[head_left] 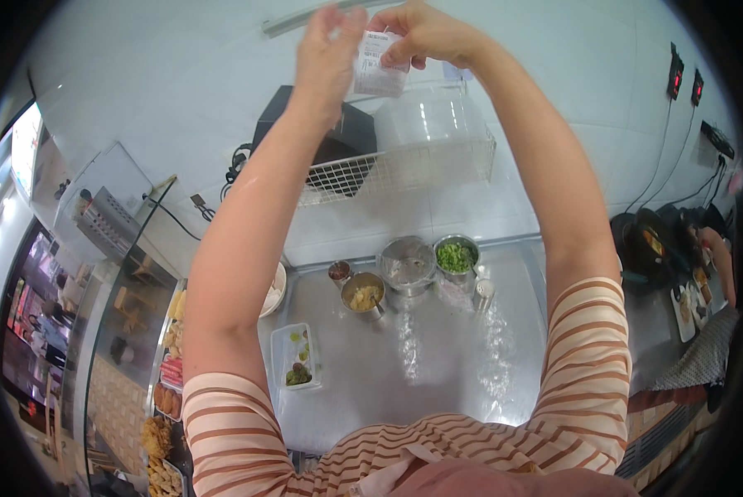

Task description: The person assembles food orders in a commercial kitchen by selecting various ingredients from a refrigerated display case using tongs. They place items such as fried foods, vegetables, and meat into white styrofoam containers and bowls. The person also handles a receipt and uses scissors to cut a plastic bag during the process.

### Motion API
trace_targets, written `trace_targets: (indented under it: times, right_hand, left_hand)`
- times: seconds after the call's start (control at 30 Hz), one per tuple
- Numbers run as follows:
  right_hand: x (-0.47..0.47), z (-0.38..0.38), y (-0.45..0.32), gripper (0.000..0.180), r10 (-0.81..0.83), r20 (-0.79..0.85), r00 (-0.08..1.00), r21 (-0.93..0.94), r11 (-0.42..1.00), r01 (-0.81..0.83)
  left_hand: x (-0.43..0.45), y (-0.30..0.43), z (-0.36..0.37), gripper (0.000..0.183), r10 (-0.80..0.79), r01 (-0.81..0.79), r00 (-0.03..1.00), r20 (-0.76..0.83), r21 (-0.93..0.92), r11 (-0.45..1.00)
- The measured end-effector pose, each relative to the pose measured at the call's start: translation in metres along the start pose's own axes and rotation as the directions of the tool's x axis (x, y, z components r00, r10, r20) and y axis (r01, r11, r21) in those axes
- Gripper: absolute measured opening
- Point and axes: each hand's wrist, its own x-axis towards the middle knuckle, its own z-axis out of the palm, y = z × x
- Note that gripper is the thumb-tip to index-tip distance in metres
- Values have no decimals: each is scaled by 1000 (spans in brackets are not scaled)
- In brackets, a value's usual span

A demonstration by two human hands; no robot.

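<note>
High in front of the wall, my right hand (pixel 424 31) pinches a small white paper slip (pixel 379 77) that bears printing and looks like a receipt. My left hand (pixel 329 62) is raised just beside the slip's left edge. It is blurred, and whether its fingers touch the paper cannot be made out. Below both hands, a white wire rack (pixel 346 177) on the wall holds a black box-shaped device (pixel 276 118) and clear plastic containers (pixel 433 124).
On the steel counter (pixel 402 373) stand a pot of chopped greens (pixel 455 256), a pot of yellowish mash (pixel 364 297), a plastic-lined bowl (pixel 407 264), a shaker (pixel 484 293) and a plastic tub with leaves (pixel 298 357). A glass pane (pixel 119 298) borders fried food trays at left; another person's arm (pixel 716 261) shows at right.
</note>
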Motion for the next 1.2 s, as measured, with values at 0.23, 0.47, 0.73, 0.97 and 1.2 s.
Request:
trace_targets:
  times: [0.23,0.47,0.73,0.97,1.2]
  right_hand:
    - [75,8,34,33,-306,-458,834,-366,921,137]
    - [116,20,62,29,-289,-624,726,-429,903,-8]
    - [109,21,75,30,-222,-522,824,-390,921,0]
    - [104,28,69,49,-194,-529,826,-396,918,-38]
    - [108,33,73,55,-235,-536,811,-507,858,-86]
  left_hand:
    - [21,-56,-20,24,-461,463,885,-62,19,886]
    - [71,-108,-27,4,-361,494,808,-465,203,845]
    - [87,-116,-24,21,-455,638,732,-506,277,719]
    - [94,-126,-25,14,-419,598,744,-520,240,765]
    - [94,-116,-25,19,-424,567,759,-495,182,803]
